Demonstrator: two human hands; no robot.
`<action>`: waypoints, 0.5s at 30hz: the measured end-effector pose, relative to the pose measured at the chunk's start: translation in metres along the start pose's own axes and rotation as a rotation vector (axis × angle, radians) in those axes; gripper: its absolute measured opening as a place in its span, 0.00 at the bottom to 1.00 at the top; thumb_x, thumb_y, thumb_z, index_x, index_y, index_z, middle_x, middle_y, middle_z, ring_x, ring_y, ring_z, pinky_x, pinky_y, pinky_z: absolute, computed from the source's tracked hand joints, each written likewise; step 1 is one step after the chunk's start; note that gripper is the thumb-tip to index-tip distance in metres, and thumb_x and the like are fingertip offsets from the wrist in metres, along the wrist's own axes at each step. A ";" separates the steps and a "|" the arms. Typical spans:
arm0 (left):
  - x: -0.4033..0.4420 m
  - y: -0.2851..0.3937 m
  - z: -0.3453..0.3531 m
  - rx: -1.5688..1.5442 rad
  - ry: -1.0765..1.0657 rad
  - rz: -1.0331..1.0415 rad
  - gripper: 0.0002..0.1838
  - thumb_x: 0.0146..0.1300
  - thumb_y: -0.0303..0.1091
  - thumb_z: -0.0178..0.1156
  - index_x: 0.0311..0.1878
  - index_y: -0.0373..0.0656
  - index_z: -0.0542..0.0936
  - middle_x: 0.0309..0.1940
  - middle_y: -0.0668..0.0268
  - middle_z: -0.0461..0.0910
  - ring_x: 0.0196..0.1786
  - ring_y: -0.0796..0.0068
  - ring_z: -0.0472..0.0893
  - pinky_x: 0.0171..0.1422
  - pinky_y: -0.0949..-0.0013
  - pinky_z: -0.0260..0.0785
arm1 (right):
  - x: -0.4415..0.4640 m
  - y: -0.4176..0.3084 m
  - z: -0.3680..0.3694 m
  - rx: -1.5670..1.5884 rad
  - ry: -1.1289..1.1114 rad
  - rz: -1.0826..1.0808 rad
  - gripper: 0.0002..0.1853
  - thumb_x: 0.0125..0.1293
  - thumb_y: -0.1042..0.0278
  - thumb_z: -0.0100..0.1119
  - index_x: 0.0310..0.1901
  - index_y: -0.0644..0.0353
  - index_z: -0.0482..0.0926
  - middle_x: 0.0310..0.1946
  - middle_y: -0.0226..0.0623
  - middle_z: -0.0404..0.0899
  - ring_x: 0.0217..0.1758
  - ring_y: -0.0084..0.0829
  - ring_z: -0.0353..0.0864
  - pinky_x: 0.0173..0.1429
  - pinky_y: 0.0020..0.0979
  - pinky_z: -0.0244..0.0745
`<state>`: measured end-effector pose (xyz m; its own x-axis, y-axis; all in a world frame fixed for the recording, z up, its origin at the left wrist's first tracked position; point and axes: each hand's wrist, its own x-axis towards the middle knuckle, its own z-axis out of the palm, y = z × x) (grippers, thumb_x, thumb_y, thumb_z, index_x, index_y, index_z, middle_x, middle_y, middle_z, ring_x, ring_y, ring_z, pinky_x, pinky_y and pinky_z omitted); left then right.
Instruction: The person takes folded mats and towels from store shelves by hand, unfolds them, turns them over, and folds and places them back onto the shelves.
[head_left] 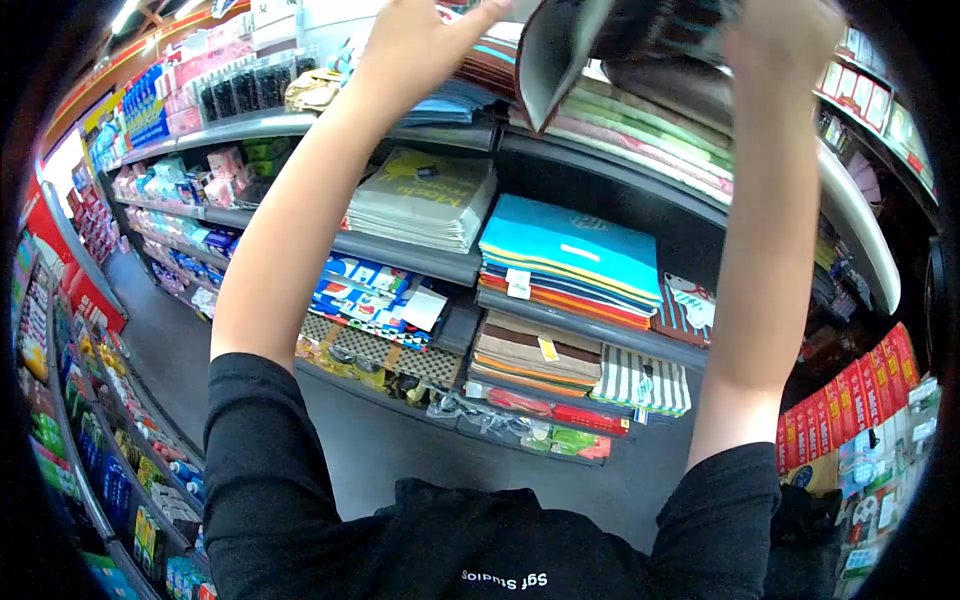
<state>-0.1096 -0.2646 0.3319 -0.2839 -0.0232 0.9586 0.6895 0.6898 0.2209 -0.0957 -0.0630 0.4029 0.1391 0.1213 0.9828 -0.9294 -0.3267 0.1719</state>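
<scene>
At the top edge, my left hand [432, 32] is raised with its thumb stretched out; its other fingers are partly cut off by the frame. No object shows in it. My right hand [785, 45], smeared by motion, grips the right side of a dark brown flat bag [655, 35] with printing and a pale inner side. The bag's left part is folded open, its corner pointing down over the shelf. Below the bag lies a stack of green and pink flat bags [650, 130]. Brown and blue folded ones [450, 103] lie below my left hand.
Lower shelves hold grey bags with yellow print [425, 195], a stack topped by blue bags [570, 240], brown bags [535, 350] and striped bags [642, 380]. A curved pale shelf edge [865, 225] juts out at right. Red packs [850, 400] hang below it. Another shelf row [100, 450] flanks the left aisle.
</scene>
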 end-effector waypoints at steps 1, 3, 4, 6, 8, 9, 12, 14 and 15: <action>-0.010 0.010 0.003 -0.052 -0.031 0.014 0.22 0.56 0.35 0.61 0.52 0.38 0.70 0.43 0.58 0.74 0.46 0.69 0.75 0.47 0.68 0.69 | -0.008 -0.015 -0.009 0.047 -0.052 -0.004 0.09 0.62 0.70 0.49 0.34 0.65 0.78 0.25 0.40 0.79 0.27 0.33 0.78 0.32 0.28 0.71; -0.033 0.052 -0.004 -0.329 -0.232 -0.129 0.23 0.58 0.35 0.60 0.54 0.38 0.66 0.45 0.54 0.73 0.44 0.66 0.76 0.50 0.66 0.70 | -0.018 -0.036 -0.052 -0.065 -0.040 0.107 0.10 0.63 0.68 0.49 0.37 0.65 0.78 0.28 0.42 0.80 0.29 0.35 0.79 0.34 0.30 0.73; -0.047 0.041 0.010 -0.433 -0.180 0.043 0.18 0.59 0.33 0.58 0.51 0.38 0.69 0.41 0.54 0.75 0.41 0.64 0.78 0.46 0.67 0.70 | -0.022 -0.044 -0.084 -0.226 0.024 0.222 0.12 0.63 0.67 0.48 0.40 0.64 0.78 0.29 0.44 0.81 0.31 0.37 0.81 0.36 0.31 0.75; -0.083 0.045 0.017 -0.423 -0.220 0.151 0.22 0.54 0.35 0.61 0.51 0.39 0.72 0.43 0.61 0.76 0.49 0.70 0.75 0.54 0.67 0.66 | -0.058 -0.075 -0.073 -0.533 -0.028 0.416 0.13 0.63 0.68 0.47 0.42 0.68 0.77 0.31 0.46 0.80 0.33 0.36 0.81 0.37 0.31 0.77; -0.126 0.064 0.018 -0.486 -0.371 0.050 0.29 0.50 0.36 0.65 0.55 0.38 0.69 0.49 0.60 0.72 0.53 0.69 0.71 0.58 0.66 0.63 | -0.110 -0.113 -0.036 -0.657 -0.280 0.631 0.12 0.62 0.73 0.47 0.42 0.71 0.76 0.31 0.44 0.80 0.31 0.32 0.80 0.35 0.28 0.76; -0.149 0.070 0.023 -0.489 -0.414 0.012 0.32 0.47 0.37 0.67 0.56 0.37 0.68 0.50 0.59 0.72 0.53 0.67 0.72 0.58 0.65 0.63 | -0.133 -0.116 -0.037 -0.604 -0.375 0.641 0.10 0.59 0.76 0.49 0.40 0.71 0.76 0.28 0.43 0.79 0.28 0.30 0.79 0.32 0.27 0.74; -0.219 0.072 0.043 -0.503 -0.542 -0.086 0.36 0.43 0.36 0.68 0.57 0.38 0.67 0.53 0.54 0.70 0.55 0.56 0.71 0.60 0.62 0.62 | -0.199 -0.121 -0.046 -0.491 -0.585 0.567 0.07 0.48 0.82 0.56 0.32 0.70 0.75 0.22 0.41 0.77 0.20 0.30 0.76 0.24 0.27 0.70; -0.253 0.074 0.050 -0.566 -0.571 -0.241 0.34 0.42 0.32 0.66 0.56 0.40 0.68 0.50 0.56 0.72 0.55 0.55 0.71 0.59 0.60 0.62 | -0.221 -0.138 -0.048 -0.503 -0.703 0.719 0.09 0.44 0.81 0.58 0.31 0.69 0.75 0.20 0.42 0.75 0.20 0.34 0.77 0.25 0.28 0.70; -0.269 0.074 0.052 -0.556 -0.597 -0.275 0.33 0.42 0.31 0.66 0.56 0.41 0.69 0.49 0.57 0.73 0.54 0.55 0.72 0.59 0.59 0.63 | -0.232 -0.144 -0.047 -0.487 -0.745 0.833 0.09 0.43 0.80 0.58 0.30 0.69 0.75 0.20 0.42 0.74 0.21 0.36 0.77 0.26 0.29 0.71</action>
<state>-0.0171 -0.1701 0.0812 -0.6839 0.3549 0.6375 0.7269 0.2570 0.6368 -0.0107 0.0001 0.1473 -0.5474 -0.5777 0.6054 -0.8365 0.3571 -0.4157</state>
